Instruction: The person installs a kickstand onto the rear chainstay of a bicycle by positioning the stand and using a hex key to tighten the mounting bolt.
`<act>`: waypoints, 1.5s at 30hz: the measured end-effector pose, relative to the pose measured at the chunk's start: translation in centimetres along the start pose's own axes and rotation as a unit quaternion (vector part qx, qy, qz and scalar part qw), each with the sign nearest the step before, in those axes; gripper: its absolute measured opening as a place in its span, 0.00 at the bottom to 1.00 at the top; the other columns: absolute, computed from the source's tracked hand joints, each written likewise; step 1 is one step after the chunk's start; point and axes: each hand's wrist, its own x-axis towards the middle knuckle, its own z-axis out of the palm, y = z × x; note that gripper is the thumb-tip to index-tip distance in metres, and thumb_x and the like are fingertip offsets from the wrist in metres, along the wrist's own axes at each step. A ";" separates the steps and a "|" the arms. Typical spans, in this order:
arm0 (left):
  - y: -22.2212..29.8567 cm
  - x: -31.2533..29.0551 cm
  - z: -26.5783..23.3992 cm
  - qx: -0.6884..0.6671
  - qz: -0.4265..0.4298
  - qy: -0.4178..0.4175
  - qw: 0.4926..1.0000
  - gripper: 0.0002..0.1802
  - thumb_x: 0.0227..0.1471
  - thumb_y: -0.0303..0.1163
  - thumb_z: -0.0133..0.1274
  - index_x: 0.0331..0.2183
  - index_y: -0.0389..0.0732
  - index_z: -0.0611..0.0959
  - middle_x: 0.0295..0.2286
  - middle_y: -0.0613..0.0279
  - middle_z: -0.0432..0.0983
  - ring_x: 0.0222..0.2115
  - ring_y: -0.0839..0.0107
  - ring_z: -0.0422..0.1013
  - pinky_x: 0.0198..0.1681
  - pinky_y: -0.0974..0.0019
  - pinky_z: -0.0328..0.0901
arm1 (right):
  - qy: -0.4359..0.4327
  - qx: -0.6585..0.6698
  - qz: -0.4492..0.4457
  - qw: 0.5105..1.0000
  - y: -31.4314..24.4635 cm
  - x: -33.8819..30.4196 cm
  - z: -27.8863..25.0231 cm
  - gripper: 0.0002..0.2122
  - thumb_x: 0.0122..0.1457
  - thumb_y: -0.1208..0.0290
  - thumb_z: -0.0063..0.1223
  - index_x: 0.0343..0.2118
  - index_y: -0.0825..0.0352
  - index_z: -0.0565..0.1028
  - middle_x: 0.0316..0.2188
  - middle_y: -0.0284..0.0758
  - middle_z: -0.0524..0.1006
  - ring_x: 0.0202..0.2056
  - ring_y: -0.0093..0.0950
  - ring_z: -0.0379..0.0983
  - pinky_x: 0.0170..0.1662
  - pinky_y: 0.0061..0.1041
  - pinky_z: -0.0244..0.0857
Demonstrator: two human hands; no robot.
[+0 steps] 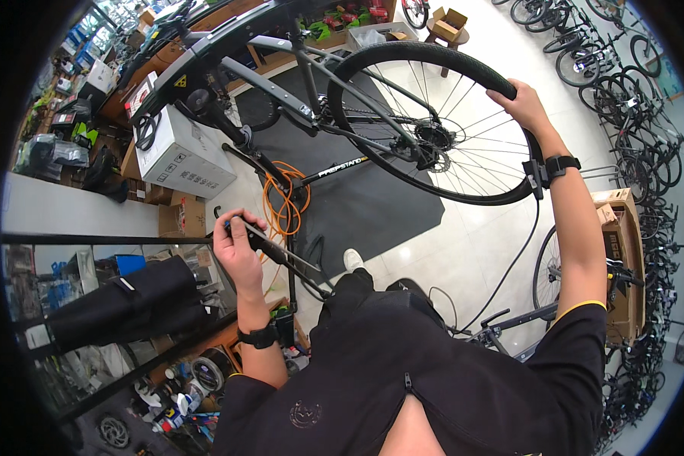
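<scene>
A dark grey bicycle [308, 80] hangs in a black repair stand [262, 159], its rear wheel [342, 102] toward me. At the right, my right hand [528, 110] is closed around the black tyre [463, 61], thumb on the near side. The cassette and brake disc [435, 147] show at the wheel's hub. Lower and to the left, my left hand [238, 247] is raised, its fingers wrapped around a slim black tool [264, 243] with a long, thin metallic part. The tool points down toward my body, apart from the bicycle. Its exact kind is unclear.
A coiled orange hose [287, 216] hangs by the stand above a dark floor mat [387, 220]. A white carton [182, 156] and a glass display case [114, 304] stand left. Another bicycle [520, 328] and an open carton [623, 266] are close on my right; many bicycles line the wall.
</scene>
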 end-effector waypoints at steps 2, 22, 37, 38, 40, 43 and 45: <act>-0.5 1.1 1.6 0.016 -0.005 -0.021 1.000 0.08 0.63 0.28 0.43 0.39 0.34 0.73 0.30 0.59 0.72 0.28 0.70 0.71 0.33 0.68 0.69 | -0.008 -0.005 -0.004 1.000 0.2 0.3 -0.1 0.23 0.50 0.49 0.61 0.31 0.69 0.78 0.19 0.37 0.75 0.23 0.30 0.72 0.31 0.29 0.65; -7.6 9.7 12.0 0.138 -0.013 -0.225 0.964 0.09 0.62 0.27 0.45 0.41 0.32 0.74 0.31 0.58 0.74 0.32 0.71 0.73 0.39 0.70 0.68 | 0.320 -0.164 -0.196 0.912 1.7 -3.3 2.1 0.19 0.47 0.64 0.67 0.40 0.68 0.75 0.31 0.36 0.77 0.31 0.33 0.74 0.36 0.30 0.67; -23.6 5.1 13.1 -0.066 -0.051 -0.373 0.924 0.10 0.63 0.30 0.43 0.42 0.32 0.72 0.32 0.53 0.75 0.32 0.68 0.74 0.36 0.68 0.70 | -0.045 0.295 -0.060 0.953 -3.2 -19.2 22.8 0.15 0.51 0.74 0.60 0.41 0.70 0.73 0.32 0.38 0.76 0.34 0.30 0.75 0.38 0.26 0.69; -25.0 4.4 13.1 -0.064 -0.036 -0.377 0.923 0.11 0.63 0.30 0.43 0.42 0.32 0.72 0.32 0.53 0.75 0.32 0.68 0.74 0.36 0.68 0.70 | -0.094 0.303 -0.070 0.946 -3.7 -19.8 26.0 0.19 0.53 0.66 0.61 0.45 0.70 0.70 0.36 0.39 0.75 0.37 0.34 0.74 0.42 0.28 0.69; -27.9 2.9 13.0 -0.041 -0.008 -0.398 0.916 0.11 0.63 0.30 0.43 0.42 0.31 0.72 0.33 0.54 0.75 0.32 0.68 0.74 0.38 0.69 0.70 | -0.105 0.358 -0.036 0.927 -3.9 -21.3 32.1 0.18 0.55 0.66 0.58 0.45 0.69 0.68 0.35 0.40 0.75 0.37 0.35 0.74 0.41 0.30 0.68; -33.4 0.4 12.1 -0.014 0.037 -0.393 0.919 0.09 0.62 0.27 0.45 0.41 0.31 0.73 0.32 0.54 0.76 0.32 0.70 0.74 0.38 0.71 0.69 | -0.144 0.383 0.009 0.912 -2.5 -22.4 39.0 0.10 0.58 0.72 0.54 0.39 0.69 0.68 0.26 0.39 0.73 0.31 0.36 0.72 0.35 0.31 0.66; -37.4 -0.8 11.3 0.022 0.067 -0.376 0.924 0.09 0.61 0.27 0.45 0.41 0.31 0.73 0.31 0.56 0.76 0.30 0.72 0.74 0.36 0.72 0.68 | -0.049 0.287 -0.105 0.951 -0.1 -23.2 44.4 0.06 0.57 0.74 0.53 0.34 0.70 0.70 0.24 0.38 0.72 0.28 0.37 0.69 0.33 0.32 0.64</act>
